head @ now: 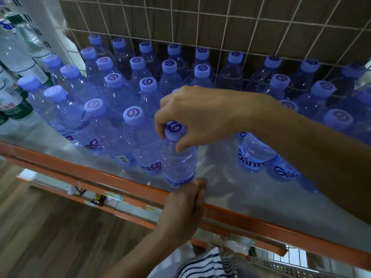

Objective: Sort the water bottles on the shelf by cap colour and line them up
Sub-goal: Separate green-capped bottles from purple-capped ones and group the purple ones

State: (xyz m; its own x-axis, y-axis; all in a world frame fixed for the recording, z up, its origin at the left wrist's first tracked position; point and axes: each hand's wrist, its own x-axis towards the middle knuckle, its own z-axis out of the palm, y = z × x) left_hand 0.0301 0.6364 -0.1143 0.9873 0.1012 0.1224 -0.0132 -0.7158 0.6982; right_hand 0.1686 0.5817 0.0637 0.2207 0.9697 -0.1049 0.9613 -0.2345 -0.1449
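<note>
Several clear water bottles with blue caps stand in rows on the metal shelf (230,189). One blue-capped bottle (178,159) stands at the front edge. My right hand (200,115) reaches over from the right and grips this bottle around its cap and neck with curled fingers and thumb. My left hand (186,201) comes up from below; its fingers touch the bottle's base at the shelf edge. Bottles with green caps and green labels (14,93) stand at the far left.
An orange rail (124,181) runs along the shelf's front edge. A wire mesh (200,27) backs the shelf. To the right of the held bottle is a bare patch of shelf, then more blue-capped bottles (255,153). Lower shelves and a wooden floor lie below.
</note>
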